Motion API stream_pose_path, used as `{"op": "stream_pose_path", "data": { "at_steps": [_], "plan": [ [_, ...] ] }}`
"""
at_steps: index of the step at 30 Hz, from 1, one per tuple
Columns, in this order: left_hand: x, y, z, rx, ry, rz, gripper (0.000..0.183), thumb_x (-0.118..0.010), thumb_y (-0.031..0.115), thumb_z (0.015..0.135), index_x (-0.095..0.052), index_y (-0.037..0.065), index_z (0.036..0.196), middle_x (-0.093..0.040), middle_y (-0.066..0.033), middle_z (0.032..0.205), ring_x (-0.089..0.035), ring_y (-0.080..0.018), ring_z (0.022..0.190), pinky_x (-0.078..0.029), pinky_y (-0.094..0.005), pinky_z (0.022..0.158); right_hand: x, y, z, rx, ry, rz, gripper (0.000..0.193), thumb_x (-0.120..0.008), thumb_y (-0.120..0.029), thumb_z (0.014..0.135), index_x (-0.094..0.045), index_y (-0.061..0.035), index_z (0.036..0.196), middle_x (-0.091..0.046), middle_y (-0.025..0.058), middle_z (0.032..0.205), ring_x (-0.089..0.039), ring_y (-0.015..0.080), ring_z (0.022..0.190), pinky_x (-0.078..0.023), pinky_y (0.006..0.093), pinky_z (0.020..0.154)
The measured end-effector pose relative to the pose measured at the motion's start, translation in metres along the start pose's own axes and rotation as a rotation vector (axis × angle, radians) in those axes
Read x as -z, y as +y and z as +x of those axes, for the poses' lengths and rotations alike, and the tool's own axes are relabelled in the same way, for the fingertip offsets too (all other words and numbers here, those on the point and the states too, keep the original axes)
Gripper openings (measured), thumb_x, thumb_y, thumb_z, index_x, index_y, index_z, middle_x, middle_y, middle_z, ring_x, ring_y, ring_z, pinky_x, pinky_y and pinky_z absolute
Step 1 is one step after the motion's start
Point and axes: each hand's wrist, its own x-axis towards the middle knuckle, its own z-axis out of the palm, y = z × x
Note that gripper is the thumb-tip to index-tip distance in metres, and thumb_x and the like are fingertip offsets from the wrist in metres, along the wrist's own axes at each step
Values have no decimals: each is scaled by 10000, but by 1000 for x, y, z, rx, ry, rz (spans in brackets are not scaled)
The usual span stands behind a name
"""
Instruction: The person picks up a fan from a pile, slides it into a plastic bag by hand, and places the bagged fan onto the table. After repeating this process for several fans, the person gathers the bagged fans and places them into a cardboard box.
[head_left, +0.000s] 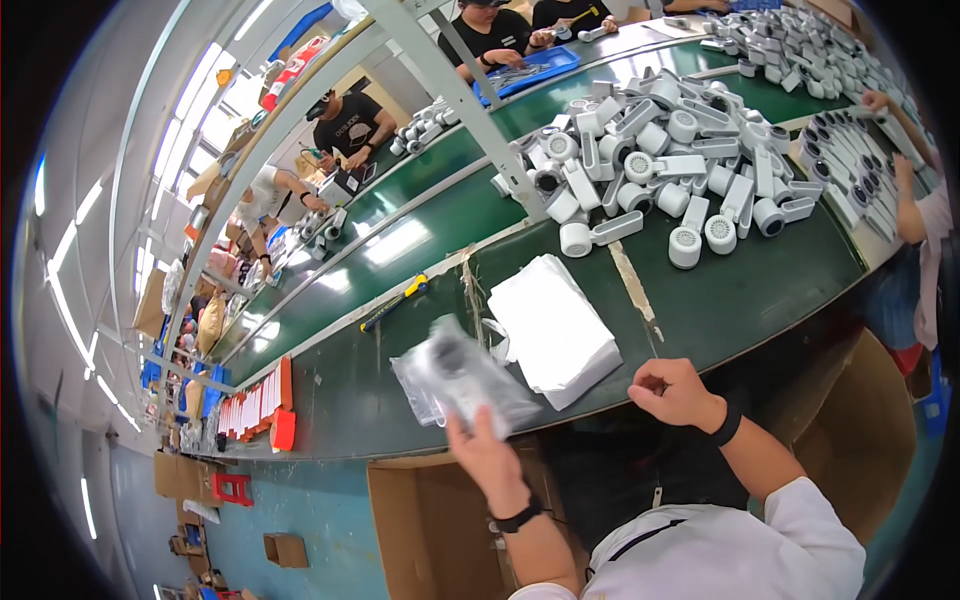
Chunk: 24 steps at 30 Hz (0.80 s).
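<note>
Left hand [487, 455]: fingers partly extended against blurred clear plastic bag [500, 398], grip unclear; bag at green bench [400, 345], left of white rectangular paper stack [553, 325]. Right hand [675, 393]: loosely curled closed, apparently empty, near stack.

Blur is smearing a clear plastic bag [420, 388] at the left hand [488, 464], leaving the grey item [448, 352] inside without a sharp outline. The right hand [680, 393] is hiding its own palm. The picture's right edge is cutting off a co-worker in pink [934, 255]; on the far side, the top edge is cropping two black-shirted co-workers [490, 38]. A pale post [473, 120] is blocking part of the green conveyor [415, 238], and a near cardboard box [398, 520] is running past the lower edge.
</note>
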Motion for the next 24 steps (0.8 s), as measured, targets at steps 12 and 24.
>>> {"op": "stream_pose_path", "data": {
  "at_steps": [12, 24],
  "plan": [
    [148, -47, 140, -169, 373, 1228, 511, -614, 189, 857, -517, -16, 1315, -538, -286, 1192, -525, -443, 1099, -418, -463, 958, -4, 43, 4, -259, 43, 34, 188, -702, -199, 859, -662, -15, 862, -676, 64, 722, -627, 114, 638, -506, 268, 607],
    [88, -11, 96, -558, 265, 929, 333, -637, 146, 899, -586, 3, 1195, -559, -132, 1129, -527, -264, 1017, -456, -365, 850, 153, 65, 77, 48, 617, -955, 355, -603, -6, 751, -623, -73, 1100, -619, 111, 1069, -575, 288, 984, -482, 402, 837]
  ]
}}
